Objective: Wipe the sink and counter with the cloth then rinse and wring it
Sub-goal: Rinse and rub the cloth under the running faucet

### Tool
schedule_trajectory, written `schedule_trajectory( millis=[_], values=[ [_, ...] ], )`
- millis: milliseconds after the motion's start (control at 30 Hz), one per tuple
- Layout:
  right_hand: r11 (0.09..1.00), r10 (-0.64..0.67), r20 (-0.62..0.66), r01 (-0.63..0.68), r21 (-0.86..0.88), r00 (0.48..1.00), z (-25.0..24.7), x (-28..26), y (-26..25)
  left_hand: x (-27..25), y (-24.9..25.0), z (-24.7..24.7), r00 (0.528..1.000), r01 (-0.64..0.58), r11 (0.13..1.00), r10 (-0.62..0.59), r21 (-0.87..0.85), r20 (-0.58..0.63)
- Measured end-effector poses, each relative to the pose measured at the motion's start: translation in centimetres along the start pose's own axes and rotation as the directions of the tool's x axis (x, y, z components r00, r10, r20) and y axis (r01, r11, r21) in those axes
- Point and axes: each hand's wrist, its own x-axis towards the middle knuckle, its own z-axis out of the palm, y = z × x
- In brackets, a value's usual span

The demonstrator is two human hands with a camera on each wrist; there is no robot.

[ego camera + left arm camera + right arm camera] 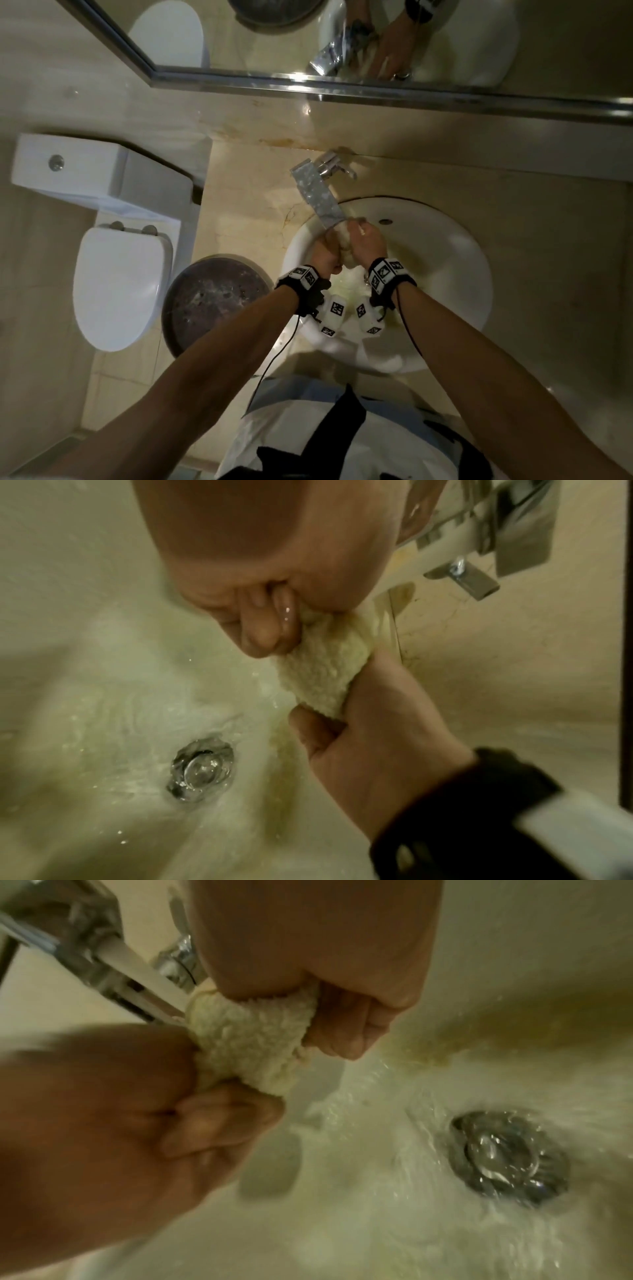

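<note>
A cream fluffy cloth (346,253) is bunched between both hands over the white sink (455,274), just below the chrome faucet (317,192) spout. My left hand (323,255) grips one end and my right hand (368,240) grips the other, fists close together. In the left wrist view the cloth (322,666) runs from my left hand (267,620) down to my right hand (377,723). In the right wrist view the cloth (246,1047) sits between my right hand (342,1015) and left hand (192,1118). Water streams across the basin to the drain (507,1156).
The beige stone counter (246,212) surrounds the sink. A white toilet (120,284) stands at the left, with a dark round lidded bin (215,301) between it and the counter. A framed mirror (342,41) hangs on the wall behind the faucet.
</note>
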Motion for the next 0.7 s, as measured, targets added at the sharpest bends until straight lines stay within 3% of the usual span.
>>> schedule_trajectory(
  millis=[100,233,333,367,433,500,567,633,700],
  values=[
    [0.988,-0.043,0.042,0.049,-0.145,0.998,0.0,0.2,0.8,-1.3,-0.3,-0.6,1.000,0.005,0.999,-0.005,-0.042,-0.010],
    [0.965,0.045,0.107,-0.016,-0.261,0.993,-0.1,0.5,2.4,-2.2,-1.7,-0.7,0.996,-0.088,0.994,0.087,0.072,0.014],
    [0.964,0.266,0.201,-0.264,-0.037,0.943,-0.2,-0.2,1.6,-2.8,-2.1,-0.6,0.989,-0.142,0.988,0.139,0.065,0.042],
    [0.924,0.348,0.253,-0.376,0.070,0.903,-0.1,-0.2,1.4,-2.9,-1.9,-0.6,0.986,-0.169,0.980,0.166,0.102,0.037],
    [0.858,0.394,0.321,-0.470,0.207,0.861,-0.1,-0.5,0.5,-2.9,-2.1,-0.5,0.980,-0.194,0.972,0.187,0.135,0.065],
    [0.861,0.347,0.286,-0.425,0.280,0.893,0.2,-0.4,0.1,-2.7,-2.6,-0.6,0.987,-0.129,0.992,0.129,-0.003,0.097],
    [0.869,0.297,0.200,-0.351,0.349,0.934,0.4,-0.1,0.1,-2.8,-2.6,-0.6,0.995,0.014,0.974,0.009,-0.226,0.099],
    [0.840,0.283,0.174,-0.331,0.430,0.943,0.5,0.1,0.5,-2.6,-2.4,-0.6,0.980,0.189,0.861,-0.140,-0.472,0.138],
    [0.821,0.267,0.168,-0.315,0.475,0.949,0.3,-0.2,1.0,-2.2,-2.1,-0.5,0.964,0.264,0.794,-0.213,-0.548,0.157]
  ],
)
